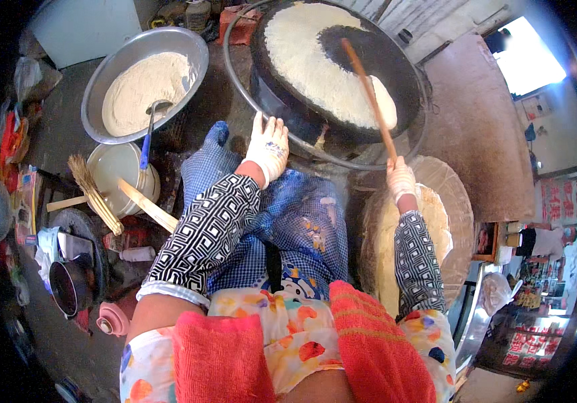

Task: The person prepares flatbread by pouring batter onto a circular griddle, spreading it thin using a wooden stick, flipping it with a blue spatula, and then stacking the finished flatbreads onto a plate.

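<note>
A thin white glove covers my left hand (pixel 268 149), whose fingers are curled over the near-left edge of a metal hoop (pixel 239 87). The hoop runs around a round black griddle (pixel 352 47). My right hand (pixel 401 180), also gloved, is closed around the near end of a long wooden spreading stick (pixel 372 101). This stick slants away across the right part of the griddle. Pale batter (pixel 295 64) covers the griddle's left and near parts in a broad curved band. A thicker lump of batter (pixel 383 104) lies against the stick. Dark griddle surface shows in the middle and at right.
At left stands a metal basin (pixel 93 111) of pale batter with a blue-handled ladle (pixel 146 144). Nearer are a white bucket (pixel 110 161), a straw brush (pixel 90 191) and a wooden scraper (pixel 147 205). Round flatbreads (pixel 386 255) lie under my right forearm, beside a brown board (pixel 479 127).
</note>
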The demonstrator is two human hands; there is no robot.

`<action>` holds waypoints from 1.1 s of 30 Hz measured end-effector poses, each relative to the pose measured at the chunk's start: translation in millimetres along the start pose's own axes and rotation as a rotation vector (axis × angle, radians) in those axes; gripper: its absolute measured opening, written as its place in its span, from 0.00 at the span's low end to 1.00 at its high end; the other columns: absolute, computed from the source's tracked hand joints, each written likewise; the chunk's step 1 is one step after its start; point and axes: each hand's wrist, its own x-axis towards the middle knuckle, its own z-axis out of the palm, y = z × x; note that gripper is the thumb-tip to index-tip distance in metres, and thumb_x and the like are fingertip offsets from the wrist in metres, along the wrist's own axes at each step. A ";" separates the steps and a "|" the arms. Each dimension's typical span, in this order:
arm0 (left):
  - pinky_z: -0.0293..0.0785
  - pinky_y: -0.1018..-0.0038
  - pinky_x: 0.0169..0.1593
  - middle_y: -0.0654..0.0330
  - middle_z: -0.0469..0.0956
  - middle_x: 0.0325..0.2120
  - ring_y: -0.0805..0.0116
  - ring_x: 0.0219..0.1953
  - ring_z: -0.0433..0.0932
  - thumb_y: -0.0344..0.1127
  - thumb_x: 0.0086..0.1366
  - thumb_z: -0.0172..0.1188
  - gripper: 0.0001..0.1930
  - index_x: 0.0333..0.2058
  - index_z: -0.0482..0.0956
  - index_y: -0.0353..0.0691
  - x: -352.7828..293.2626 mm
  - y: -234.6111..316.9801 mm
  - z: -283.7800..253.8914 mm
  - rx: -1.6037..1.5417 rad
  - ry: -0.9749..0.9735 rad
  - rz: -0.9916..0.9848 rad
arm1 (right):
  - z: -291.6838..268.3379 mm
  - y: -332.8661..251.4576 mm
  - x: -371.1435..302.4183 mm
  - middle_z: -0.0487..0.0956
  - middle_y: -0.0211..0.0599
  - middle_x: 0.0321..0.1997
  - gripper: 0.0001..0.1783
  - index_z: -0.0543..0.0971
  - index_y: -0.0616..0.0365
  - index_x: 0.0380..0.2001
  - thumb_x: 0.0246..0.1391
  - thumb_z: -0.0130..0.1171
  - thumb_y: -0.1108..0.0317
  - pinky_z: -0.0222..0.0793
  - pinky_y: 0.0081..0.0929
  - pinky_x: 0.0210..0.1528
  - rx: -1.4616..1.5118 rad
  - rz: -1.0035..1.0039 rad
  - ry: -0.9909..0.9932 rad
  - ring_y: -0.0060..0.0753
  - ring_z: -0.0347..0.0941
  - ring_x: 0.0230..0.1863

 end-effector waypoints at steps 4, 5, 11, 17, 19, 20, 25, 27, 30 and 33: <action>0.29 0.40 0.68 0.51 0.58 0.66 0.56 0.69 0.52 0.41 0.65 0.41 0.28 0.62 0.62 0.34 3.8 -12.2 -2.0 -0.001 -0.034 -0.016 | 6.5 19.8 11.1 0.79 0.60 0.34 0.19 0.72 0.56 0.39 0.60 0.48 0.50 0.69 0.55 0.41 -0.009 0.056 0.033 0.65 0.75 0.39; 0.29 0.40 0.68 0.52 0.58 0.65 0.56 0.69 0.52 0.41 0.64 0.44 0.28 0.62 0.62 0.35 7.8 -13.1 7.3 0.001 -0.015 -0.026 | 4.5 21.7 13.5 0.79 0.60 0.34 0.19 0.73 0.56 0.38 0.60 0.48 0.50 0.69 0.55 0.41 -0.012 0.042 0.045 0.65 0.75 0.38; 0.37 0.43 0.68 0.51 0.64 0.61 0.55 0.66 0.57 0.41 0.61 0.51 0.27 0.56 0.69 0.34 11.5 -30.0 10.8 -0.039 0.106 -0.111 | 17.3 28.0 -9.8 0.79 0.59 0.31 0.18 0.73 0.56 0.35 0.61 0.49 0.51 0.69 0.55 0.38 -0.022 -0.067 0.062 0.65 0.75 0.36; 0.33 0.41 0.68 0.54 0.59 0.65 0.58 0.67 0.55 0.37 0.65 0.43 0.26 0.61 0.63 0.36 17.4 -53.4 -0.4 -0.079 -0.020 -0.169 | 6.4 15.7 -1.7 0.78 0.60 0.36 0.23 0.74 0.55 0.35 0.62 0.43 0.46 0.68 0.58 0.40 -0.054 -0.013 0.057 0.65 0.75 0.37; 0.32 0.41 0.68 0.57 0.57 0.67 0.59 0.68 0.54 0.34 0.67 0.38 0.25 0.63 0.61 0.37 18.6 -61.0 -4.5 -0.097 -0.068 -0.208 | 6.8 12.5 -9.9 0.78 0.61 0.38 0.24 0.73 0.53 0.41 0.63 0.39 0.44 0.67 0.57 0.42 -0.035 0.048 -0.014 0.66 0.74 0.40; 0.33 0.42 0.68 0.56 0.57 0.67 0.60 0.68 0.54 0.34 0.67 0.39 0.25 0.63 0.62 0.37 19.2 -63.1 2.8 -0.046 -0.038 -0.214 | 4.5 10.4 -11.3 0.78 0.61 0.39 0.25 0.73 0.53 0.43 0.64 0.38 0.44 0.67 0.56 0.43 0.034 0.128 -0.054 0.66 0.74 0.41; 0.38 0.41 0.67 0.52 0.68 0.58 0.56 0.63 0.61 0.37 0.66 0.42 0.21 0.54 0.71 0.35 15.4 -43.1 0.6 -0.163 0.084 -0.111 | 2.1 -13.7 -8.3 0.78 0.61 0.37 0.22 0.73 0.57 0.40 0.63 0.43 0.48 0.67 0.55 0.43 -0.011 0.016 -0.024 0.66 0.74 0.42; 0.37 0.41 0.67 0.50 0.67 0.58 0.55 0.65 0.58 0.41 0.64 0.45 0.23 0.54 0.70 0.34 2.1 9.0 -34.8 -0.238 0.030 0.107 | 12.9 18.7 -9.0 0.79 0.61 0.35 0.20 0.73 0.59 0.39 0.62 0.46 0.50 0.68 0.56 0.43 0.066 0.097 0.010 0.65 0.74 0.41; 0.34 0.41 0.68 0.50 0.60 0.64 0.54 0.69 0.52 0.39 0.64 0.44 0.28 0.61 0.63 0.33 -16.8 37.5 -4.1 -0.073 0.108 0.068 | 3.8 3.2 -2.6 0.78 0.61 0.35 0.21 0.73 0.59 0.38 0.62 0.46 0.50 0.68 0.57 0.42 -0.040 0.015 0.047 0.66 0.74 0.41; 0.32 0.42 0.69 0.50 0.56 0.66 0.54 0.70 0.50 0.35 0.66 0.40 0.28 0.63 0.59 0.32 -12.5 29.7 5.6 -0.018 0.068 0.077 | 3.7 -2.2 -13.3 0.79 0.61 0.36 0.23 0.74 0.56 0.38 0.62 0.43 0.46 0.68 0.57 0.42 -0.072 -0.027 0.038 0.66 0.74 0.40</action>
